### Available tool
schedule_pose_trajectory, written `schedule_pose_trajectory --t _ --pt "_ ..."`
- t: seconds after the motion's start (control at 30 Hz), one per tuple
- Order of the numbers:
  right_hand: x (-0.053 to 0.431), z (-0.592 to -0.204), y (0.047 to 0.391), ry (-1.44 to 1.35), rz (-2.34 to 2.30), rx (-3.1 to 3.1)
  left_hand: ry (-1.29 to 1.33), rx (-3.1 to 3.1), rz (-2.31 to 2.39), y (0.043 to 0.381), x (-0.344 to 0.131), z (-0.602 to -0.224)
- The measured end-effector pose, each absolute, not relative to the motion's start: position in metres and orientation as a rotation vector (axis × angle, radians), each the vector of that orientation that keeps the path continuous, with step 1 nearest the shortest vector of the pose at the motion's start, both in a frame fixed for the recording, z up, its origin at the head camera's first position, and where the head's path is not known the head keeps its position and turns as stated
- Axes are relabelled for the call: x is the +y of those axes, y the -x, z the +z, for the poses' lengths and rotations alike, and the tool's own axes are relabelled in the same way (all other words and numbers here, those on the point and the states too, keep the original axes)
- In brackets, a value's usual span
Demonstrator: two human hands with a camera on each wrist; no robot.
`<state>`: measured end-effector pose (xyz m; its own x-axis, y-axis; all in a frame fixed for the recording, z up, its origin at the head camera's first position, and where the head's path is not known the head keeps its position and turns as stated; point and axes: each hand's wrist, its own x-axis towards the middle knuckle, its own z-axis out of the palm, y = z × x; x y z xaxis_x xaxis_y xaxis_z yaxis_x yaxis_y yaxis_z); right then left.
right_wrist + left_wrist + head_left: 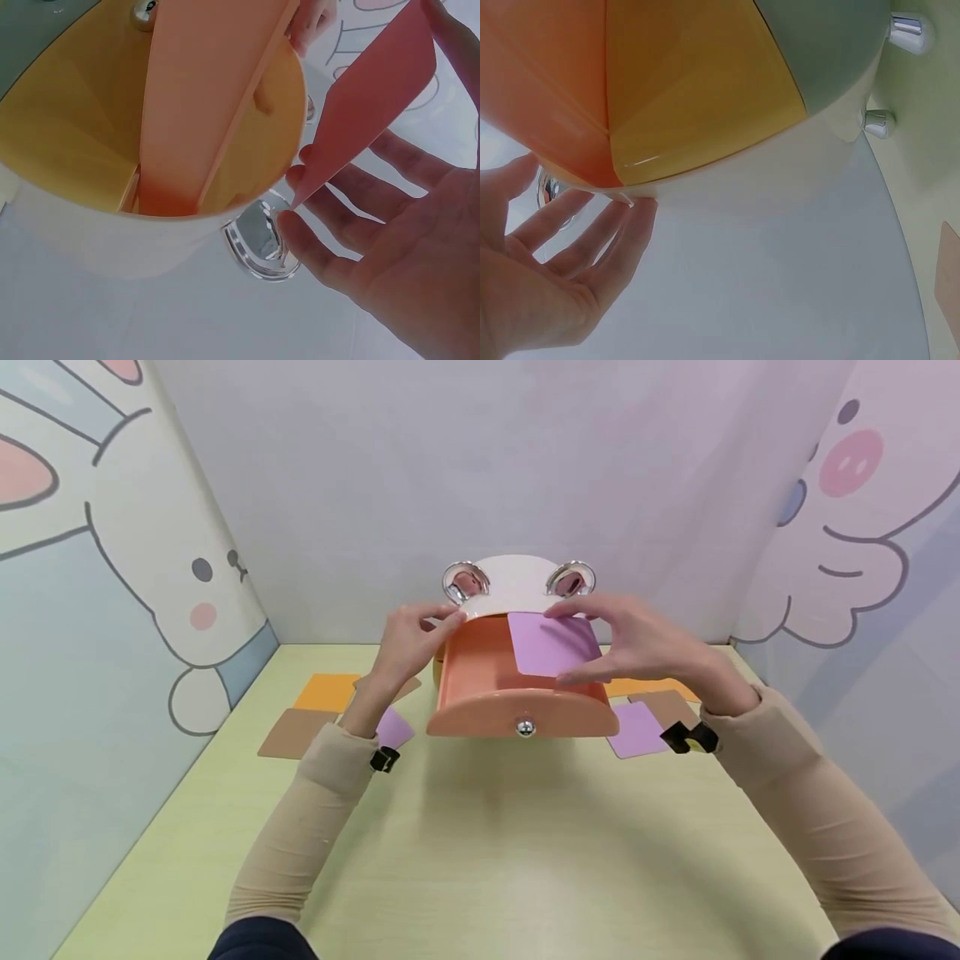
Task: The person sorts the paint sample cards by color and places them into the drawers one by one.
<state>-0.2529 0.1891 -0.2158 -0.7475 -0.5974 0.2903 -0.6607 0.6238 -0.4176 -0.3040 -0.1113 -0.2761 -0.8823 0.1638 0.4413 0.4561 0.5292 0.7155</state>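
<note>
A white rounded drawer box (517, 583) with shiny silver eye-like rings stands at the back of the table. Its top orange drawer (522, 713) is pulled out, with a round silver knob. My left hand (411, 642) holds the box's upper left edge, thumb near the drawer opening and fingers on the white shell (727, 191). Between the thumb and fingers of my right hand (637, 639) is a square purple card (553, 645), tilted above the open drawer. In the right wrist view the card (375, 101) looks reddish and stands apart from the drawer.
Left of the box lie an orange card (327, 692), a brown card (297, 732) and a purple card (394, 728). On the right are a purple card (635, 730), a brown card (667, 707) and an orange card (630, 687). Cartoon-printed walls (847, 552) enclose the table.
</note>
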Motion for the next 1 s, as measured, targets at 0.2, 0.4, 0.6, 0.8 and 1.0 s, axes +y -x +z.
schedule_pose_trajectory --t 0.2,0.4,0.6,0.8,1.0 --pt "0.181 -0.213 0.251 -1.066 0.777 -2.723 0.504 -2.452 -1.300 0.304 -0.111 -0.277" --pt "0.176 -0.212 0.252 -1.104 0.759 -2.692 0.505 -2.446 -1.285 0.305 -0.111 -0.276" --pt "0.173 -0.214 0.251 -1.107 0.694 -2.675 0.520 -2.451 -1.265 0.305 -0.111 -0.276" --pt "0.171 -0.214 0.250 -1.103 0.700 -2.687 0.513 -2.446 -1.291 0.304 -0.111 -0.277" --pt "0.183 -0.218 0.253 -1.099 0.769 -2.600 0.527 -2.433 -1.307 0.304 -0.110 -0.276"
